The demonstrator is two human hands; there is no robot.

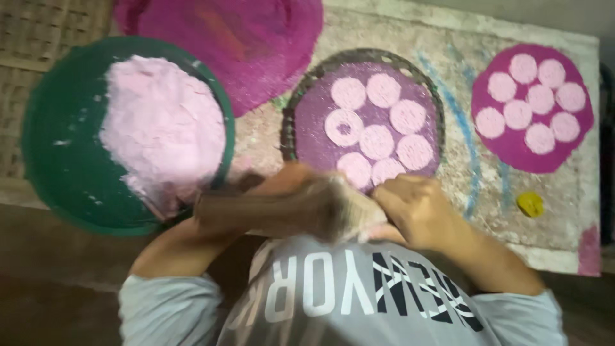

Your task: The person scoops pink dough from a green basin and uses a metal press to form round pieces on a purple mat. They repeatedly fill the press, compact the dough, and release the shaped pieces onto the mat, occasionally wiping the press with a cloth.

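My left hand (301,205) and my right hand (416,208) meet close to my chest, just below a round woven tray (291,109). Both are curled around a pale pink lump (366,223) pressed between them. The left hand is blurred by motion. The tray has a purple-dusted surface carrying several flat pink discs (377,141), one of them with a ring mark. To the left, a green basin (57,166) holds a big heap of pale pink paste (160,128), and my left forearm lies near its rim.
A magenta round mat (512,150) at the right carries several more pink discs. A large magenta circle (250,38) lies at the top. A small yellow object (530,204) sits on the stained board (461,57). Woven matting (38,25) is at the upper left.
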